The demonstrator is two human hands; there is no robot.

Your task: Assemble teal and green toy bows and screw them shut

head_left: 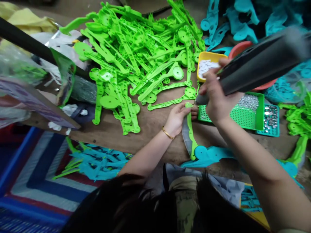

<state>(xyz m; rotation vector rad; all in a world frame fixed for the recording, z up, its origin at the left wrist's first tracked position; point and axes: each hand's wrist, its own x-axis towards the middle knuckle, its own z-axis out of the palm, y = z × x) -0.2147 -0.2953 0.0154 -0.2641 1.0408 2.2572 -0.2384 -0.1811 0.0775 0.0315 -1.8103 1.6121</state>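
Observation:
My right hand (218, 102) is wrapped round a thick dark electric screwdriver (257, 63), whose body slants up to the right and is blurred. Its narrow tip points down at the upper end of a slim green plastic part (191, 134). That end is pinched between the fingers of my left hand (179, 117), which wears a gold bracelet on the wrist. A greyish translucent piece runs along the part's left side. The part's lower end meets a blue plastic part (210, 156) near the table edge; whether they are joined I cannot tell.
A large heap of green plastic parts (136, 48) covers the back of the wooden table (155, 139). Right of my hands are a yellow tray (201, 73) of white pieces, a green basket (260, 111) of small metal pieces and a blue tray (274, 132). Blue parts (99, 163) lie lower left.

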